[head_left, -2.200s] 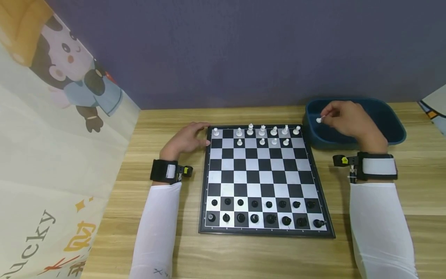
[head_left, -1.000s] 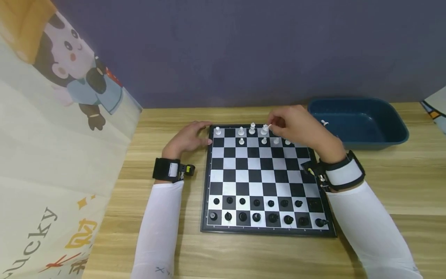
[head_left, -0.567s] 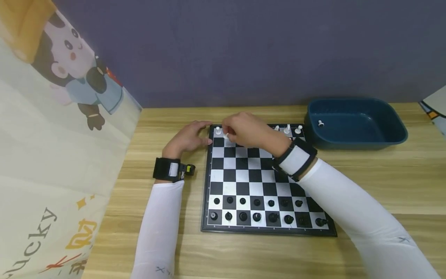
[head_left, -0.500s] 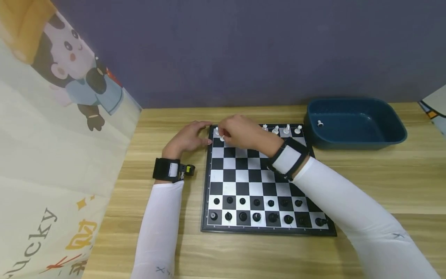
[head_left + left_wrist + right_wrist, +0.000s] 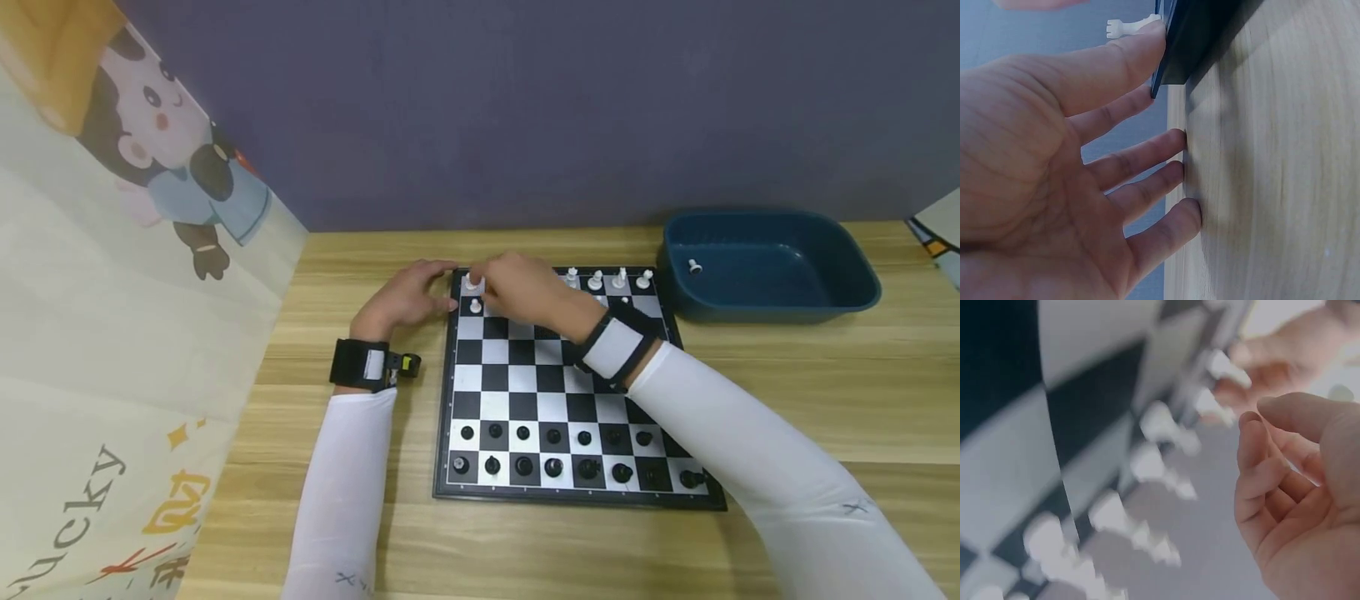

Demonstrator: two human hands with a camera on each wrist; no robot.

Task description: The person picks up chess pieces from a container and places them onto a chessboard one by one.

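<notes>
On the wooden table lies a chessboard (image 5: 550,377), white pieces along its far side and black ones (image 5: 553,468) along the near side. My left hand (image 5: 405,298) rests at the board's far left corner, thumb and index finger touching its edge, the other fingertips on the table. A white pawn (image 5: 476,306) stands in the leftmost file of the second row. Just right of it hovers my right hand (image 5: 525,287), fingers loosely bent and nothing seen between them in the right wrist view. It hides several white pieces. A white rook (image 5: 1125,28) appears beyond my left thumb.
A dark blue plastic bin (image 5: 772,304) stands right of the board's far corner, with one white pawn (image 5: 694,267) inside. A dark panel (image 5: 525,117) rises behind the table. At the left hangs a pale printed cloth (image 5: 135,333).
My right hand has carried a white pawn from the bin leftward across the board, set it in the leftmost file and let go. My left hand has stayed at the corner.
</notes>
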